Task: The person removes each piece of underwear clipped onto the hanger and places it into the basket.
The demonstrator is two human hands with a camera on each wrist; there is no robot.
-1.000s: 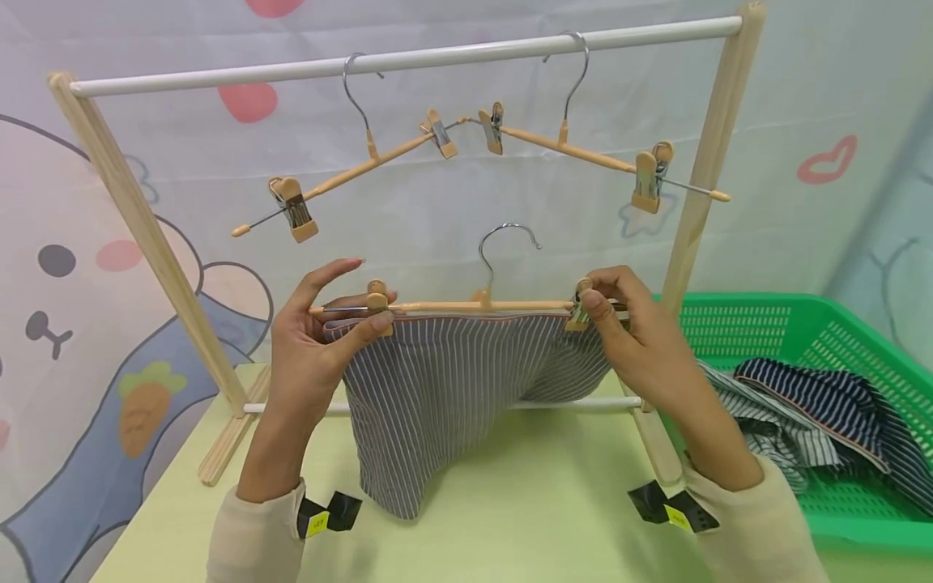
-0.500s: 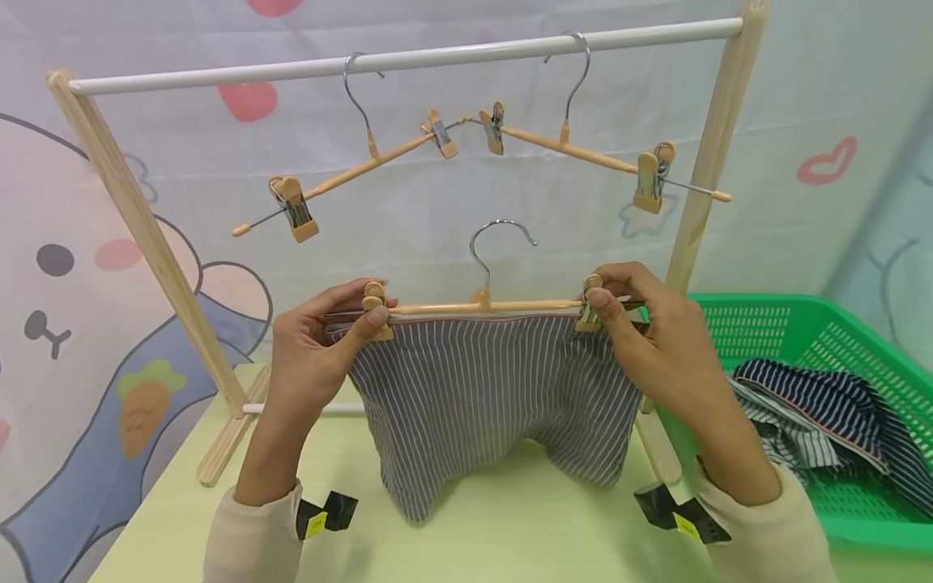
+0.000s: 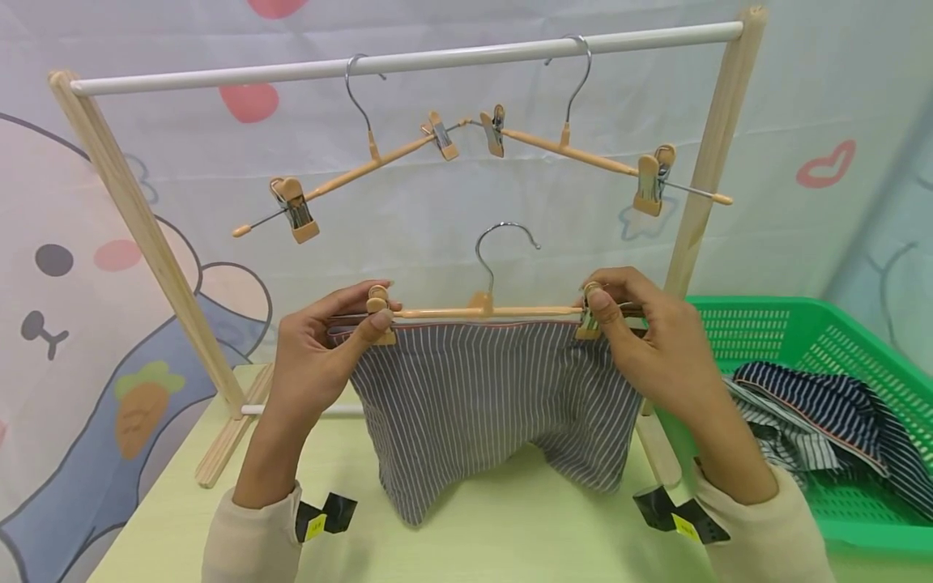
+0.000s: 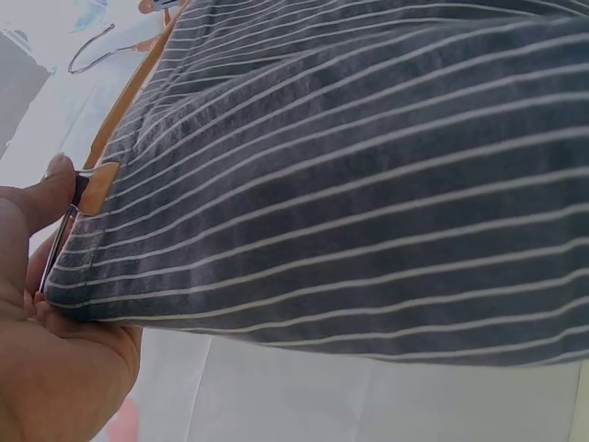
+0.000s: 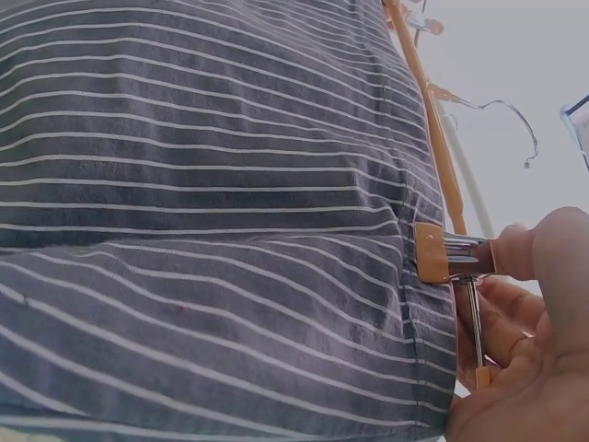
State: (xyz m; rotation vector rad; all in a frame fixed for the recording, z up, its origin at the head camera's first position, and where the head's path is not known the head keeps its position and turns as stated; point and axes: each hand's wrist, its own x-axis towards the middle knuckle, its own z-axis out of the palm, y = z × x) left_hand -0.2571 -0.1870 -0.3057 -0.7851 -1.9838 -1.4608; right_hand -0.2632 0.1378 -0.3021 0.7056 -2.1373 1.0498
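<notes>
Grey-and-white striped shorts (image 3: 481, 397) hang by the waistband from a tan clip hanger (image 3: 445, 312) with a metal hook, held up above the table. At the left clip (image 3: 377, 304), my left hand (image 3: 313, 344) pinches with thumb and fingers. My right hand (image 3: 652, 340) does the same at the right clip (image 3: 589, 312). Up close in the left wrist view, the tan clip tip (image 4: 98, 189) lies over the waistband edge. The right clip tip (image 5: 431, 252) also sits on the waistband in the right wrist view. Parts of the hanger's ends are hidden by the hands.
Behind the shorts stands a wooden rack with a white rail (image 3: 452, 58). A left clip hanger (image 3: 368, 166) and a right clip hanger (image 3: 564, 147) hang from it. A green basket (image 3: 758, 324) with striped clothes (image 3: 824, 413) is at the right of the table (image 3: 510, 534).
My right hand moved slightly right with its clip, and the right side of the shorts dropped and spread. My raised left fingers came down onto the left clip. Little differs in the last half second.
</notes>
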